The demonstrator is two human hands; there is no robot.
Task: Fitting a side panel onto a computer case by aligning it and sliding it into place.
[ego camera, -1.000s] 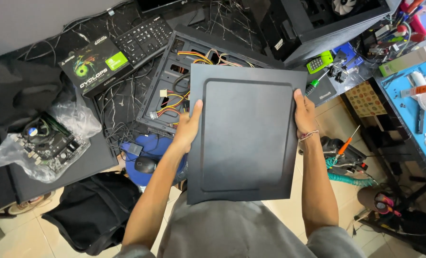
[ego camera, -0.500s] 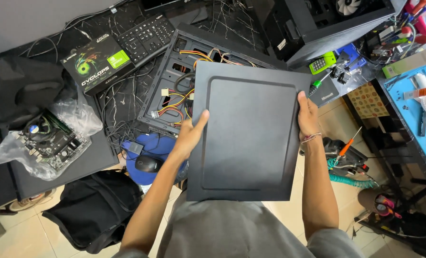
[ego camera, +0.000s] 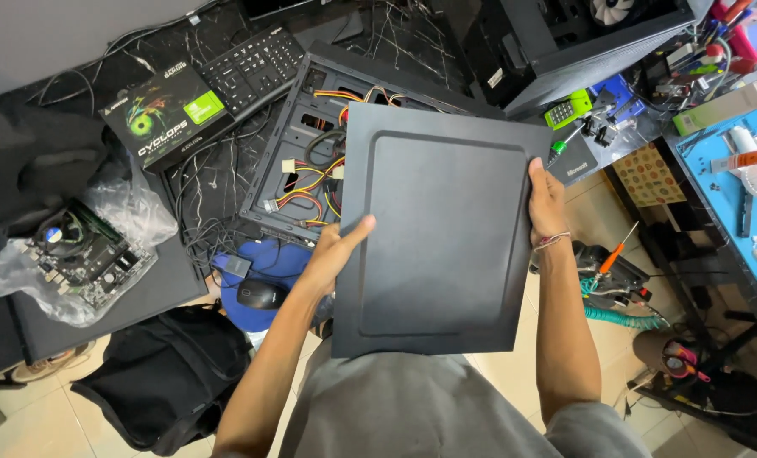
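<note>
**Panel held by its 2 side edges above the open case**

Panel first: the black computer case side panel (ego camera: 442, 233) sits in the middle of the frame, lifted clear of the desk and tilted toward the camera. The left hand (ego camera: 334, 253) grips its left edge with the thumb laid over the front face; the right hand (ego camera: 546, 202) clamps the right edge, fingers wrapped behind. Both hands are closed on the panel, but only at thin edges, so in my judgement a slip on either side could let the sheet swing or drop.

Below the panel's left side lie a black computer mouse (ego camera: 261, 294) on a blue pad and, in the lower left, a black bag (ego camera: 158, 382); a falling corner could strike them.

Behind the panel, in the upper middle, the open PC case (ego camera: 306, 161) shows loose coloured cables (ego camera: 310, 182); the panel's edge could snag or pinch these. A bagged motherboard (ego camera: 81, 254) rests at the left, well apart.

The panel hides most of the case interior and its right half, so any mounting rails cannot be seen. The fingers behind the panel are hidden. A second black tower (ego camera: 565, 42) at the top is cut off by the frame edge, and the small tools at the upper right are too cluttered to identify.
</note>
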